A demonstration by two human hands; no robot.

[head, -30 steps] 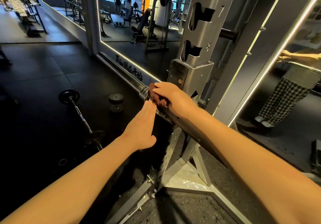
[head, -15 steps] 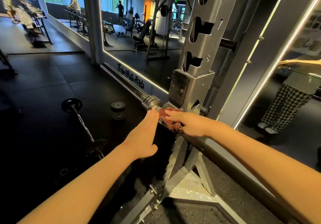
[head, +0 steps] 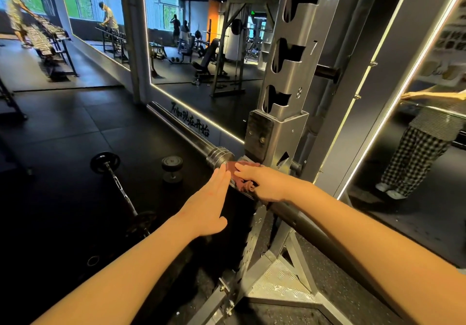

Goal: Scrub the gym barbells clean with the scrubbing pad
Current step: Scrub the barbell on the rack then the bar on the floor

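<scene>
The pad (head: pixel 243 182) lay on the barbell (head: pixel 317 227), just right of its collar and beside the rack (head: pixel 285 125). The right hand (head: pixel 266 183) pressed it down with straight fingers, thumb hidden. The left hand (head: pixel 209 206), flat with fingers together, touched the bar at the pad's left edge

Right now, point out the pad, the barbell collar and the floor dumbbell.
pad (head: pixel 243 184): head view, crumpled lower fold.
collar (head: pixel 219 156): head view, ridged steel ring.
dumbbell (head: pixel 172 163): head view, its upper end.
</scene>
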